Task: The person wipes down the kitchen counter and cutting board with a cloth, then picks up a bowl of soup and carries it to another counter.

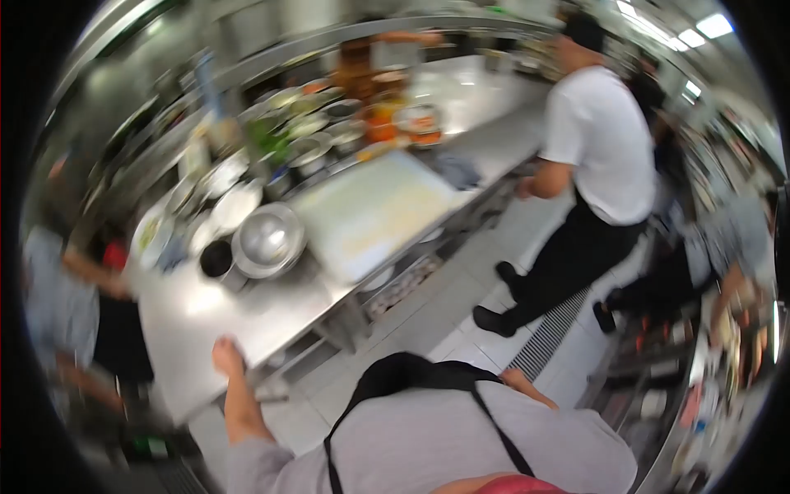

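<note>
My left hand (228, 356) is closed in a fist at the near edge of the steel counter (214, 317), and nothing shows in it. Whether it touches the counter I cannot tell. At my right side, just beyond the black apron (395, 375), part of my right hand (514, 379) shows; its fingers are hidden. On the counter ahead stand a shiny metal bowl (269, 239) and a dark round container (217, 259). To their right lies a large, pale, stained cutting board (383, 206). The picture is blurred by motion.
Bowls and pans of food (309, 148) crowd the counter's back, near a folded dark cloth (458, 171). A person in a white shirt (605, 140) stands on the right in the tiled aisle, near a floor drain grate (550, 333). Another person (62, 280) is at the left.
</note>
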Action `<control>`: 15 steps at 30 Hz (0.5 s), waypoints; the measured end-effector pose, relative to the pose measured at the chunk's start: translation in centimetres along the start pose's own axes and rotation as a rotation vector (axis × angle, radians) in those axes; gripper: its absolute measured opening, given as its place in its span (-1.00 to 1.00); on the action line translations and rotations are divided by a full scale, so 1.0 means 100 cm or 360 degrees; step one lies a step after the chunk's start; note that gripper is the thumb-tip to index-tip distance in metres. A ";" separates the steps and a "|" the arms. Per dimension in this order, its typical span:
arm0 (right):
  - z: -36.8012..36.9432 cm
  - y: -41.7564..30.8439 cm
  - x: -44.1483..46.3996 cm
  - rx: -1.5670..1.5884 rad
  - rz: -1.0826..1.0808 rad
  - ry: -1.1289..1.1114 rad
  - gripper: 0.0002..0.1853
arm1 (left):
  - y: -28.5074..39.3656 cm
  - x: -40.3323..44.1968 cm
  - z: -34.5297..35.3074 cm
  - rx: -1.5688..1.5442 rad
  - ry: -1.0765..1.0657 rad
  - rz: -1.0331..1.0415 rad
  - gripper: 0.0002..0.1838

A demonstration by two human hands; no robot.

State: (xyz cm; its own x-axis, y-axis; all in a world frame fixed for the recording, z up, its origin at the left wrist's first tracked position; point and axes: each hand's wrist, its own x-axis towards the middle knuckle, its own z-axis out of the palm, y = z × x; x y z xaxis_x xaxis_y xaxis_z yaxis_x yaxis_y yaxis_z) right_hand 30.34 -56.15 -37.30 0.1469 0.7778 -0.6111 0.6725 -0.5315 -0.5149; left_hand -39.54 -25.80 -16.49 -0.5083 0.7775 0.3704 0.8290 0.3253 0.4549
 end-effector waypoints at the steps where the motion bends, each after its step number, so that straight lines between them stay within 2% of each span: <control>1: -0.018 -0.058 -0.028 0.0081 0.0583 -0.0049 -0.63 | 0.009 -0.005 -0.003 -0.0227 0.0053 -0.0066 -0.72; 2: 0.017 0.020 0.019 -0.0430 -0.0218 0.0007 -0.63 | -0.009 0.000 0.012 -0.0067 0.0126 0.0197 -0.72; 3: 0.021 0.009 0.010 0.0159 0.0055 0.0284 -0.75 | 0.029 -0.007 -0.019 0.0037 -0.0131 -0.0094 -0.71; 4: -0.005 -0.018 -0.004 0.0009 0.0331 -0.0076 -0.75 | 0.020 -0.004 -0.011 0.0191 -0.0090 -0.0113 -0.67; 5: -0.007 -0.013 -0.010 0.0072 0.0373 -0.0046 -0.75 | 0.028 -0.004 -0.018 0.0266 -0.0123 -0.0099 -0.65; 7: -0.008 -0.011 -0.015 0.0206 0.0012 0.0418 -0.73 | 0.031 -0.003 -0.022 0.0350 -0.0154 -0.0072 -0.63; 8: -0.014 -0.012 -0.016 0.0222 0.0027 0.0420 -0.73 | 0.028 -0.002 -0.021 0.0334 -0.0175 -0.0065 -0.62; 10: -0.029 -0.036 -0.031 0.0465 0.0560 0.0383 -0.71 | 0.024 -0.003 -0.021 0.0331 -0.0208 -0.0051 -0.61; 13: -0.039 -0.061 -0.061 0.0464 0.0672 0.0495 -0.70 | 0.031 -0.005 -0.024 0.0288 -0.0208 -0.0100 -0.61; 15: -0.023 -0.038 -0.055 0.0445 0.0662 0.0470 -0.68 | 0.027 -0.006 -0.020 0.0292 -0.0117 -0.0057 -0.61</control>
State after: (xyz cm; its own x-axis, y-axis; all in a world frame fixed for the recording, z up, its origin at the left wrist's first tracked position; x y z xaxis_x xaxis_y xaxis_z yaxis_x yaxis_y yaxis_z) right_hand 28.65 -57.62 -30.56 0.5810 0.5240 -0.6228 0.3040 -0.8495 -0.4312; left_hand -37.44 -26.47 -13.82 -0.5252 0.7989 0.2933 0.8428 0.4407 0.3089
